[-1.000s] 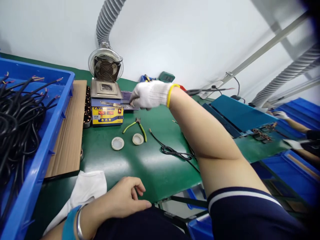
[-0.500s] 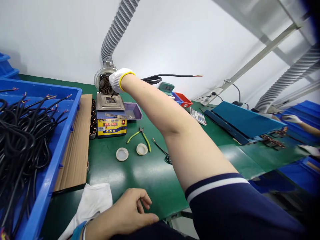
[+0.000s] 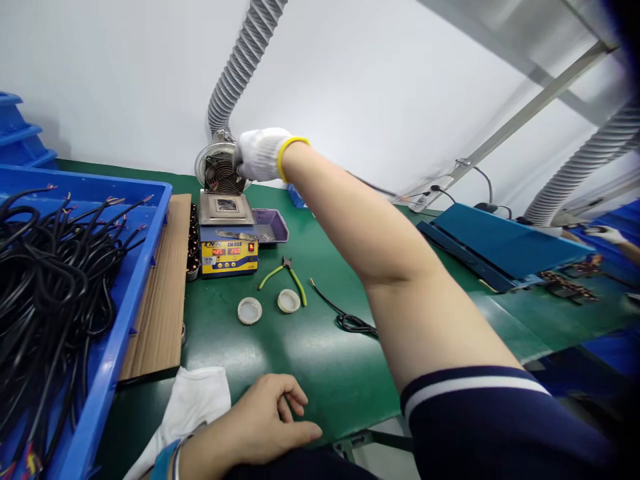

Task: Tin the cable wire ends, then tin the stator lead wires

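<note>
Right gloved hand [image 3: 263, 155] is up near the likely hot pot [image 3: 227, 208], fingers curled, can't tell on what, black cable [image 3: 373, 185] showing behind the forearm [image 3: 345, 217]; left hand [image 3: 270, 420] relaxed, empty; I'd keep knuckles high, cable off the rim.

Corrugated duct [image 3: 245, 60], grey, rising along the white wall [image 3: 370, 73]. Second corrugated duct [image 3: 583, 163], grey, upper right. Stacked bins [image 3: 25, 143], blue, far left. Cardboard sheet [image 3: 157, 300], brown, left side of the green table [image 3: 220, 353]. Small tray [image 3: 279, 220], purple, loose bits inside. Pliers [image 3: 287, 263], green-handled, handles spread toward the near edge. Round dish [image 3: 249, 311], whitish, shallow; similar dish [image 3: 289, 301] just right. Slanted panel [image 3: 515, 240], teal-blue, right.
</note>
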A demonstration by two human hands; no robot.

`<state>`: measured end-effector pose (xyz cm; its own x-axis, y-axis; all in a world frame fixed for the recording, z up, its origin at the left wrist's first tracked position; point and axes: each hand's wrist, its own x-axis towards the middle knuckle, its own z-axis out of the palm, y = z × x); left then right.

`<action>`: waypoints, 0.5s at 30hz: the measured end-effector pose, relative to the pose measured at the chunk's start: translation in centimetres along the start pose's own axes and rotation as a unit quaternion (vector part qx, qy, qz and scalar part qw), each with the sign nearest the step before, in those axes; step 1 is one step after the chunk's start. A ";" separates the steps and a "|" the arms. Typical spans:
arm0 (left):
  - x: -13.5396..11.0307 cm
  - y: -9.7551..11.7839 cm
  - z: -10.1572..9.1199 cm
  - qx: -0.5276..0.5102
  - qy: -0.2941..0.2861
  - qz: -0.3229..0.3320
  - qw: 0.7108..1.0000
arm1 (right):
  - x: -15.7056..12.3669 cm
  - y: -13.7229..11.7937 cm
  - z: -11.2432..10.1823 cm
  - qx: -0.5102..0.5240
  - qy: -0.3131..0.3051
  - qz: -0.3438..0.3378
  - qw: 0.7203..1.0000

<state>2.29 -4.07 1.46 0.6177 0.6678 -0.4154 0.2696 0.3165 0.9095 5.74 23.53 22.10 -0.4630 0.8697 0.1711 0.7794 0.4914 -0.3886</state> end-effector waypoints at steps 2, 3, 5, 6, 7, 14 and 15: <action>0.1 -0.1 0.1 -0.021 0.015 0.015 1.000 | -2.3 -0.1 -2.2 -0.019 -0.021 0.008 1.000; 0.2 -0.2 0.1 -0.036 0.023 0.023 0.999 | -3.5 -0.1 -3.0 0.004 -0.021 0.005 1.000; 0.2 -0.2 0.2 -0.077 0.044 0.046 0.995 | -5.7 0.2 -4.0 0.119 0.021 -0.007 0.993; 0.2 -0.2 0.2 -0.105 0.050 0.060 0.991 | -6.8 0.4 -4.2 0.186 0.062 -0.012 0.980; 0.2 -0.1 0.2 -0.135 0.056 0.074 0.986 | -8.1 0.6 -4.1 0.242 0.114 -0.011 0.963; -0.2 0.5 -0.1 -0.348 0.169 0.206 0.899 | -18.5 4.2 1.0 0.490 0.431 0.128 0.746; -0.2 0.6 -0.2 -0.371 0.203 0.220 0.879 | -20.1 4.9 2.1 0.522 0.449 0.150 0.709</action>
<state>2.17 -3.89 2.10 0.1855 0.9734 -0.1346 -0.5782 0.2189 0.7860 18.03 8.36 14.87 0.4788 0.8369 0.2651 -0.1691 0.3843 -0.9076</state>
